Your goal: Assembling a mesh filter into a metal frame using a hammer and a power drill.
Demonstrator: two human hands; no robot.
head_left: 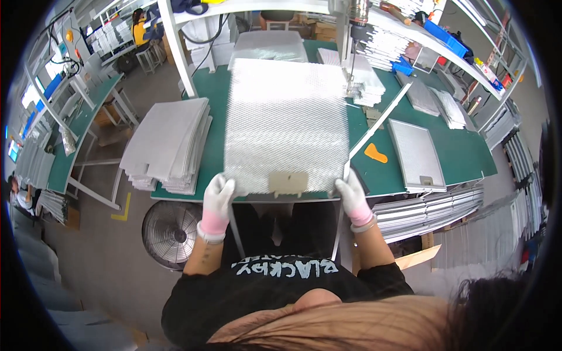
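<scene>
A workshop floor, grey concrete, white-framed racks on every side, and in the middle the long green-topped workbench [468, 153] that everything else hangs off. Flat across the near half of that bench lies a big square sheet of silvery expanded-metal mesh [285, 126], its near edge right at the bench's front lip, with a small pale tab-shaped cutout in the middle of that edge. To the left of the mesh sheet, a thick stack of grey filter sheets [168, 143] overhangs the bench's left end. To the right of the mesh, past a long thin white strip [378, 124] lying slantwise, sits a framed metal filter panel [415, 153], and between strip and panel a small orange, blob-shaped plastic piece [375, 153]. Beyond the mesh, towards the bench's far side, a pile of white sheets [366, 79] and a blue bin [437, 30] up on the shelf. Down on the floor, below the bench's left front corner, a round fan [171, 231].

Now the hands, both in white gloves with pink cuffs. Left hand [218, 198] pinches the mesh's near left corner, fingers closed on it. Right hand [353, 193] grips the near right corner the same way, fingers curled over the edge.
</scene>
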